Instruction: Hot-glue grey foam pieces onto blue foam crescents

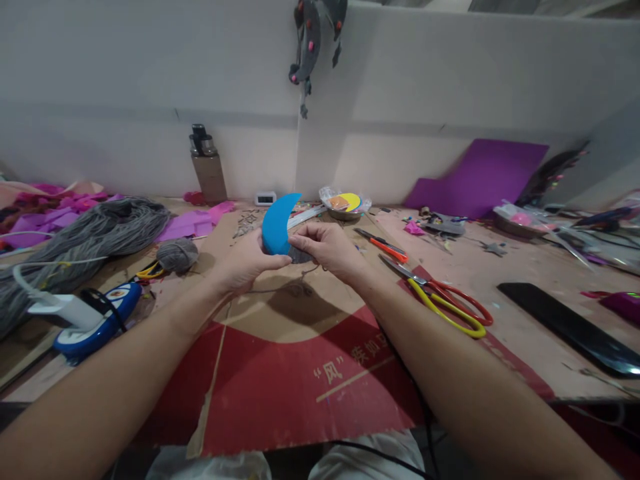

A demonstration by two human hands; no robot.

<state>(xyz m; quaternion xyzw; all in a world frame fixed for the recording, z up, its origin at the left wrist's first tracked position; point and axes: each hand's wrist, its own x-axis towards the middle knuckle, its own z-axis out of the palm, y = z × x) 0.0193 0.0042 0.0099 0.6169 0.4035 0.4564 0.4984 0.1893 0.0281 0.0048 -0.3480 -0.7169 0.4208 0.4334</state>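
A blue crescent moon cutout (277, 225) stands upright between my hands, its upper tip free. My left hand (255, 260) grips its lower left side, the thumb lying along the bottom. My right hand (325, 248) is closed in a pinch at the lower right end, where grey yarn (300, 256) covers the crescent. From there a strand of yarn hangs down and trails loosely over the cardboard (300, 320). What lies exactly between the right fingertips is partly hidden.
Scissors with red and yellow handles (445, 300) and an orange-handled cutter (387, 247) lie to the right, near a black phone-like slab (570, 327). Leftward are a grey yarn ball (177, 255), a yarn skein (120, 230) and a blue power strip (95, 333). A finished-looking grey crescent (311, 47) hangs above.
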